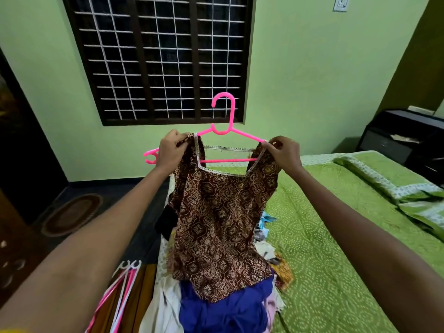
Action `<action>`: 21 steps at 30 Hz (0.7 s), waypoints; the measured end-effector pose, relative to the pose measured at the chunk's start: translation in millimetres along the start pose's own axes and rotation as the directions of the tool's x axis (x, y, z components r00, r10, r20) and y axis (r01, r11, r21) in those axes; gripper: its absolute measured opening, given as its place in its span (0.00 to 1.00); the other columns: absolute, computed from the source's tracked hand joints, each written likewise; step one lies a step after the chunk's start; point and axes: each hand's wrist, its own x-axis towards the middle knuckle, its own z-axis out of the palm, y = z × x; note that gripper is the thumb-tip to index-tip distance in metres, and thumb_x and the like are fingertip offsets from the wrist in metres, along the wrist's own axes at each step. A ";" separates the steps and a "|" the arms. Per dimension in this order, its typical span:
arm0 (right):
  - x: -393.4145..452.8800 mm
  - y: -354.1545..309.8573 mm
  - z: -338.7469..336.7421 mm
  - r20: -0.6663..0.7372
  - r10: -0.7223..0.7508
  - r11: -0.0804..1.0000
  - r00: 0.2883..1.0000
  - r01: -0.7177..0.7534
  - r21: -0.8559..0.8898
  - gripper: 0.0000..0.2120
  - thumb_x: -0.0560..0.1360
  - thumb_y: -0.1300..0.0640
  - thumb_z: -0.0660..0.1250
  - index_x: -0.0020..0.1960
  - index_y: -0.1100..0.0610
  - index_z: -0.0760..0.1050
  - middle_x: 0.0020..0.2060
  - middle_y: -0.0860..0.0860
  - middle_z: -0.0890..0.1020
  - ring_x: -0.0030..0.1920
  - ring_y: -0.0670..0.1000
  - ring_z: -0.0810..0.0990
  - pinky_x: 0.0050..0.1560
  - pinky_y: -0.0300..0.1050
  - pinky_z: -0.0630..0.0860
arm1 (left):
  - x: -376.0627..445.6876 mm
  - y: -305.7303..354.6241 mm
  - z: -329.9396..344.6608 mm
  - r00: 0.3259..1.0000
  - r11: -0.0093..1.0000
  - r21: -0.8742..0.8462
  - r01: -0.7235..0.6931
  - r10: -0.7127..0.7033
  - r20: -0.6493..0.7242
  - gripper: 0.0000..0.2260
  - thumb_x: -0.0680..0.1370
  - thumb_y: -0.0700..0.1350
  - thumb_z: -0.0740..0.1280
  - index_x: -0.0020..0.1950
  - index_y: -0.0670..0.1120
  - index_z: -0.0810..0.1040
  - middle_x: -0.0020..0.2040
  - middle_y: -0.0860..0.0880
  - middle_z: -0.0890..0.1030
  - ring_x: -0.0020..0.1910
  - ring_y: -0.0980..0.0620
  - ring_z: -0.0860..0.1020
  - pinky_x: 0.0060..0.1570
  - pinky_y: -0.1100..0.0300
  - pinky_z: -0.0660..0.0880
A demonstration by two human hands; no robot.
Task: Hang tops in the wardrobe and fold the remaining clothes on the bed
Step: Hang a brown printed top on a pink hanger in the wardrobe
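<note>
I hold a brown patterned top [221, 224] up in front of me over the bed. A pink hanger [227, 121] sits inside its neckline, hook pointing up. My left hand [171, 150] grips the top's left shoulder over the hanger's arm, whose pink end sticks out to the left. At the other shoulder, my right hand [283, 152] pinches the fabric on the hanger's right arm. Below the top lies a pile of clothes [223, 311] with a blue garment on it, at the near left edge of the bed [336, 260].
Several pink and white hangers [120, 292] lie at the bed's lower left edge. Green pillows [394, 186] lie at the right. A dark cabinet [406, 138] stands behind them. A barred window [163, 58] is ahead, an oval rug [72, 213] on the floor to the left.
</note>
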 end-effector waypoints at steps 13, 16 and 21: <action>-16.0 -43.5 29.6 -0.074 0.038 0.999 0.997 -0.035 0.034 0.08 0.72 0.62 0.70 0.48 0.66 0.82 0.41 0.58 0.84 0.39 0.51 0.78 0.37 0.39 0.71 | -19.2 7.9 20.5 0.997 0.996 0.091 -0.003 -0.004 0.083 0.12 0.77 0.38 0.67 0.59 0.36 0.78 0.38 0.47 0.71 0.35 0.52 0.69 0.32 0.69 0.64; -40.1 -55.5 43.3 -0.101 -0.067 0.988 0.993 0.080 0.132 0.04 0.72 0.67 0.69 0.46 0.67 0.80 0.37 0.55 0.81 0.37 0.49 0.76 0.36 0.30 0.70 | -22.4 8.4 27.5 0.996 0.995 0.095 0.015 -0.023 0.086 0.12 0.77 0.39 0.66 0.60 0.37 0.78 0.38 0.45 0.71 0.37 0.50 0.69 0.35 0.61 0.67; -68.4 -29.8 55.4 0.069 -0.201 0.979 0.977 0.198 0.048 0.02 0.73 0.68 0.66 0.44 0.66 0.78 0.38 0.59 0.82 0.37 0.49 0.75 0.39 0.44 0.77 | -21.3 -0.2 19.8 0.995 0.996 0.003 0.091 -0.091 -0.030 0.13 0.76 0.37 0.68 0.59 0.34 0.78 0.38 0.44 0.74 0.36 0.49 0.71 0.32 0.68 0.69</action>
